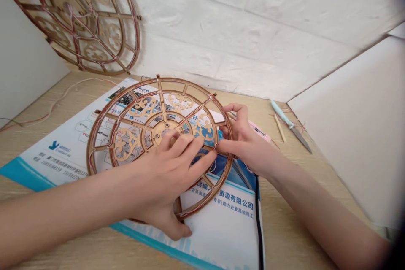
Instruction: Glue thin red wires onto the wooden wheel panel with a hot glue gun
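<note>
A round gold-brown openwork frame with scroll ornaments and reddish wires along its ribs lies over a printed white and blue sheet. Across the frame's lower middle rests my left hand, fingers spread over the hub and ribs, thumb near the lower rim. My right hand is at the frame's right rim, its thumb and fingers closed around the edge there. Whether a wire is also between those fingers is too small to tell. Part of a metal tool shows under the right rim.
A second similar wired frame leans against the white wall at the back left. To the right lie a knife with a light blue handle, a thin yellowish stick and a pink object. A black cable runs down the sheet's right side.
</note>
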`<state>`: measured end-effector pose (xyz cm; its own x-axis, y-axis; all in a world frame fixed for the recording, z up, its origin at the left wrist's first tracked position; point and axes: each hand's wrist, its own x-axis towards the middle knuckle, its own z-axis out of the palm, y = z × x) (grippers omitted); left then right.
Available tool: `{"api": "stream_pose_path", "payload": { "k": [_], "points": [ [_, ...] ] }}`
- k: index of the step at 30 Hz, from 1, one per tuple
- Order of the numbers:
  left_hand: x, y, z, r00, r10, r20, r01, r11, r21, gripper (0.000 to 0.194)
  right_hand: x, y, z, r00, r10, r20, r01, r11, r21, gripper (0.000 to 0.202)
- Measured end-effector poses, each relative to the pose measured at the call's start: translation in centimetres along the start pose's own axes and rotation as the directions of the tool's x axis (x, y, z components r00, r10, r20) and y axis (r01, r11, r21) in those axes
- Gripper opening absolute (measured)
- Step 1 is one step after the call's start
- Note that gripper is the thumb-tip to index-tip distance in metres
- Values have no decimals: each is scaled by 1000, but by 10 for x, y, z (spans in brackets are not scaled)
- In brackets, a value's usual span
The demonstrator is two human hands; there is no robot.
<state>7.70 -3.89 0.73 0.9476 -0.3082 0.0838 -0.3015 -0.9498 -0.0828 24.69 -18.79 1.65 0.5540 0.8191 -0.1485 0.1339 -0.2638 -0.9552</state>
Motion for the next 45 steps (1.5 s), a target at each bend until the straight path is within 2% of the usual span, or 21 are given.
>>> {"api": "stream_pose_path", "payload": {
  "k": [9,20,32,39,45],
  "points": [
    [1,-1,0,1000,8,16,-7,1000,-16,133,3,0,6,998,13,-59,-12,1000,21,62],
    [2,-1,1,997,6,74,-3,999,-38,137,5,6,8,997,73,4,-73,992,105,63],
    [1,0,-1,997,-27,72,34,995,-93,138,2,-3,4,993,85,76,-108,917,384,74],
    [-1,-9,1,999,4,54,9,973,-230,138,2,7,-4,992,-32,121,-11,940,342,73],
    [2,-19,-4,999,12,39,5,913,-408,141,0,7,-9,993,9,120,-50,939,341,73]
  ]
}}
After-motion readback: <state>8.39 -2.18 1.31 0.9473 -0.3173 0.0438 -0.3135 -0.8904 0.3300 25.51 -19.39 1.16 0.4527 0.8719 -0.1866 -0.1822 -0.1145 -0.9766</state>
